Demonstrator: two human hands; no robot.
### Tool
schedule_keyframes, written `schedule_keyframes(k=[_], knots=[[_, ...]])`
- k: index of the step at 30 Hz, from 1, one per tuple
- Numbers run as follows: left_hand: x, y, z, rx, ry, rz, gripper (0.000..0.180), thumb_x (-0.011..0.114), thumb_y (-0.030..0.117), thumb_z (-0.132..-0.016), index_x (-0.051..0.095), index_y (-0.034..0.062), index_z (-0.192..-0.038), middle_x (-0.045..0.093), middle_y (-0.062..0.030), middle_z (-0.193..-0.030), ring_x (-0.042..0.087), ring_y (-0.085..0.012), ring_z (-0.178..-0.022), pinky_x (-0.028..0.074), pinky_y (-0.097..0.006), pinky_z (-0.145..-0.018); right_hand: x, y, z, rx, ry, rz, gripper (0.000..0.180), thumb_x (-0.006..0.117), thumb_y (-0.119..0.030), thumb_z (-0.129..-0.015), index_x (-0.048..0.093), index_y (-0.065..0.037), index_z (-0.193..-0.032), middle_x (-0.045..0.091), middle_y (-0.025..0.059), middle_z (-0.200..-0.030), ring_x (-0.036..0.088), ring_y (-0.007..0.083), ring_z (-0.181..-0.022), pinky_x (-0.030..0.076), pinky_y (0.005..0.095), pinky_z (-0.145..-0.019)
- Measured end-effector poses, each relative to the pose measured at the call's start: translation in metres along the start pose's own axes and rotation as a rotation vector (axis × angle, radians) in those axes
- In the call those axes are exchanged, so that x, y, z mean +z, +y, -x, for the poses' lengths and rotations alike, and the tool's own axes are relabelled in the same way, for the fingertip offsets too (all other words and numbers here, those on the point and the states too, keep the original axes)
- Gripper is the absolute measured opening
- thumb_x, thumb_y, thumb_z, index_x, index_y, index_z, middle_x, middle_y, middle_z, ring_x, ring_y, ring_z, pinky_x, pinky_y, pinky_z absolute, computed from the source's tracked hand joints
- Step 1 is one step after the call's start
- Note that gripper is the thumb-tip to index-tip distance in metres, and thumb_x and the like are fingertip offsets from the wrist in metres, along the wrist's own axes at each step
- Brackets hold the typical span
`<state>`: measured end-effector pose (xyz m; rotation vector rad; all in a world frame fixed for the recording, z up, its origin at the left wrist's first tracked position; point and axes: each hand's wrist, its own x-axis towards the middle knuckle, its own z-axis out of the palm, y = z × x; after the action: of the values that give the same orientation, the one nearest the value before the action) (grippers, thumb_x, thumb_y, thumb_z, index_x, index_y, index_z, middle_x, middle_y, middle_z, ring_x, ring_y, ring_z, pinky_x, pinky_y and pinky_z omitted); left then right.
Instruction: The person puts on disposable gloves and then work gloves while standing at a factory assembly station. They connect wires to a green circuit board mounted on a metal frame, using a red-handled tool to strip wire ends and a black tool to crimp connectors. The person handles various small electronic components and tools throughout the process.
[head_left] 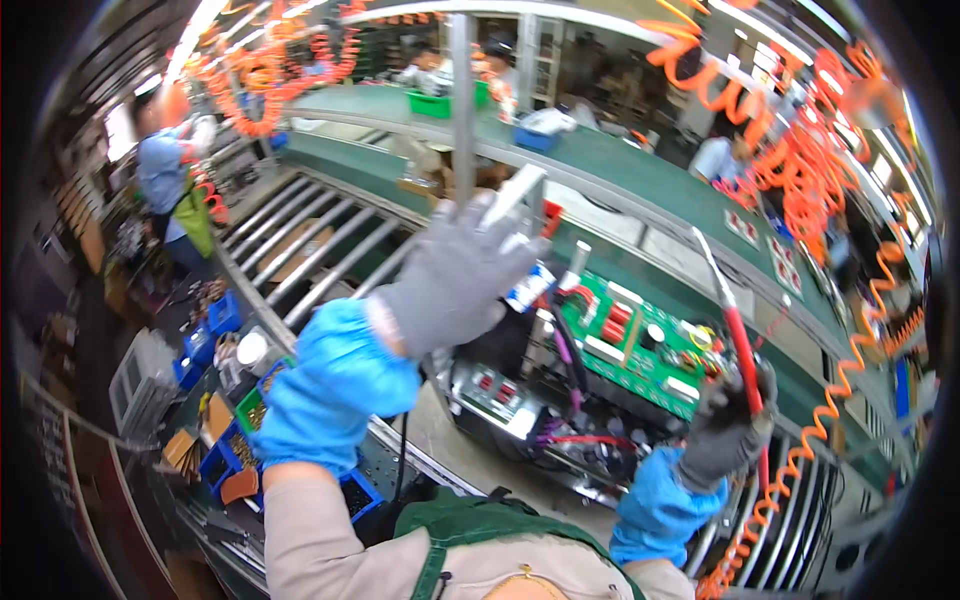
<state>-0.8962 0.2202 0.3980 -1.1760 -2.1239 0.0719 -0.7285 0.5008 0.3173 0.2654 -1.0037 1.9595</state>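
My left hand [450,275], in a grey glove, is raised left of an electrical unit, fingers stretched and slightly blurred. A pale block-like part [517,196] shows right by its fingertips; I cannot make out whether they touch it. In the grey glove of my right hand [728,428] is a long red-handled tool [740,345] with a silver, tapering end pointing up and away. Between my hands sits the unit, with a green circuit board [645,345] on top. Red and purple wires [580,437] and a black metal housing [490,415] show below it.
The unit stands on a roller conveyor [320,245]. Blue parts bins [222,462] with small hardware lie at left. An orange coiled hose [825,415] hangs close to my right hand. A metal post [463,110] rises ahead. Other people work around, one at far left [170,170].
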Motion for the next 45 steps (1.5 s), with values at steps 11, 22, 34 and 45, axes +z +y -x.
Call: schedule_keyframes(k=[11, 22, 34, 45], knots=[[0.034, -0.006, -0.006, -0.024, -0.064, 0.046, 0.03, 0.057, 0.02, -0.081, 0.056, 0.0151, -0.11, 0.055, -0.0063, -0.108, 0.057, -0.0243, -0.095, 0.051, -0.036, -0.069, -0.014, 0.02, -0.002, 0.046, -0.038, 0.086, 0.05, 0.05, -0.036, -0.093, 0.044, -0.004, -0.132, 0.053, 0.0103, -0.1, 0.053, 0.0132, -0.074, 0.046, 0.0202, -0.058], [0.033, -0.003, -0.006, -0.059, -0.023, 0.112, 0.029, 0.056, 0.018, -0.079, 0.057, 0.0176, -0.108, 0.054, -0.0055, -0.105, 0.057, -0.0244, -0.094, 0.049, -0.037, -0.067, -0.015, 0.038, -0.003, 0.066, -0.007, 0.079, 0.055, 0.057, -0.036, -0.09, 0.043, -0.003, -0.132, 0.054, 0.0104, -0.098, 0.055, 0.0139, -0.072, 0.045, 0.0195, -0.053], [0.068, -0.143, 0.06, -0.553, 0.592, 2.37, 0.051, 0.056, 0.029, -0.091, 0.043, 0.0064, -0.135, 0.053, -0.0119, -0.125, 0.054, -0.0231, -0.112, 0.043, -0.033, -0.095, -0.044, 0.049, -0.046, 0.169, -0.005, -0.202, 0.049, 0.05, -0.031, -0.094, 0.044, 0.003, -0.129, 0.056, 0.0147, -0.112, 0.056, 0.0183, -0.088, 0.047, 0.0254, -0.065], [0.021, -0.071, 0.014, 0.022, 0.097, 0.765, 0.064, 0.074, 0.021, -0.071, 0.048, 0.0017, -0.126, 0.053, -0.017, -0.122, 0.05, -0.0302, -0.117, 0.04, -0.038, -0.099, 0.015, 0.049, -0.017, 0.034, -0.147, 0.026, 0.052, 0.057, -0.033, -0.09, 0.044, -0.009, -0.133, 0.058, 0.0164, -0.113, 0.057, 0.0164, -0.084, 0.049, 0.0241, -0.061]])
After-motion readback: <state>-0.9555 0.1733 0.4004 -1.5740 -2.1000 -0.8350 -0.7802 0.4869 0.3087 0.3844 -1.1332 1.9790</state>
